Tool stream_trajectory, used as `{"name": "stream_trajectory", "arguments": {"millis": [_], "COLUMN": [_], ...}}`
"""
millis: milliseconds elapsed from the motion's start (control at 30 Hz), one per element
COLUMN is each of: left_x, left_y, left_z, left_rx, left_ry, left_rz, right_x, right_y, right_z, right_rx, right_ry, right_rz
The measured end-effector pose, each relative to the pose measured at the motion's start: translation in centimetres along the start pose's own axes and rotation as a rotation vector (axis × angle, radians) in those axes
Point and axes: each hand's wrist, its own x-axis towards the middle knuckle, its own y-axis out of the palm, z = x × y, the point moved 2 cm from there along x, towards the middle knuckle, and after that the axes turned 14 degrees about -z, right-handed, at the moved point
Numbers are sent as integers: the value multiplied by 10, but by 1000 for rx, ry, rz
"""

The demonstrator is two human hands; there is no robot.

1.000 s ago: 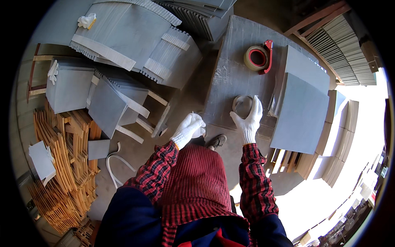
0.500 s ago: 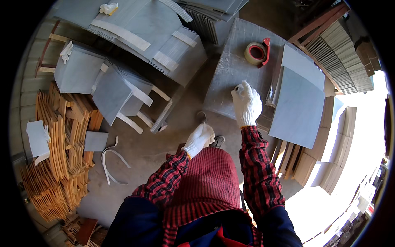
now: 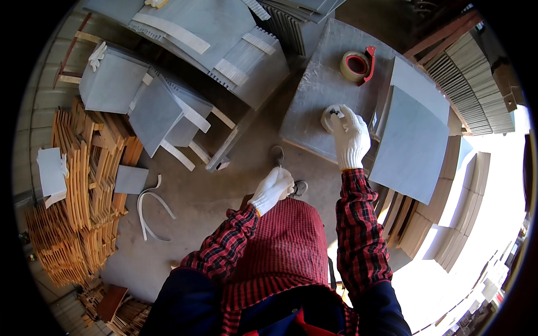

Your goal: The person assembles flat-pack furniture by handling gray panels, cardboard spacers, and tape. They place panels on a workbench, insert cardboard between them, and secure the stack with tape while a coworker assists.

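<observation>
The small pale roll (image 3: pixel 332 116) lies on the grey worktop (image 3: pixel 314 95), right of centre in the upper half of the head view, under the fingers of the right hand (image 3: pixel 350 136). It looks like a little spool of tape or cord with a dark mark on its top; which of the two I cannot tell. I judge it light and stiff round the rim, and likely to slide on the smooth slab, so the sides of the ring are the place to take it, between thumb and fingers, rather than the flat top. The right hand, in a white glove, curls loosely over the roll and touches it; whether it truly grips is hidden. The left hand (image 3: pixel 272 189), also gloved, is closed in a loose fist near the middle of the frame, above the floor, and a thin pale strand seems to run up from it, too fine to be sure.

By count: one small roll, one tape dispenser (image 3: pixel 357 65) with a red handle further up the worktop, two gloved hands. Two large grey panels (image 3: pixel 412 140) lean at the right edge of the worktop. A pale strap (image 3: pixel 150 210) curls on the floor at the left, beside stacked wooden slats (image 3: pixel 84 185).
</observation>
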Motion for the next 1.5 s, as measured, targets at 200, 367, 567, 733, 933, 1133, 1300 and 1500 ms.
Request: {"name": "stream_trajectory", "arguments": {"millis": [200,367,567,733,933,1133,1300,1500], "left_x": [-2,27,34,38,104,68,39,52], "left_y": [12,1,13,24,-21,5,15,-2], "left_z": [3,37,27,13,79,46,23,44], "left_rx": [9,-270,-313,-240,-358,-113,161,350], "left_ry": [-34,-50,-207,-234,-605,-273,-96,72], "left_rz": [11,231,216,203,334,269,103,78], "right_x": [6,7,-1,-33,-80,-100,-108,-133], "right_y": [-12,-19,-43,-62,-53,-39,-37,-24], "right_z": [10,3,-6,-16,-33,-44,-50,-91], "right_rx": [63,370,696,904,833,950,937,453], "right_ry": [7,161,567,920,1095,1195,1140,683], "right_rz": [-47,-131,-292,-353,-272,-265,-138,-84]}}
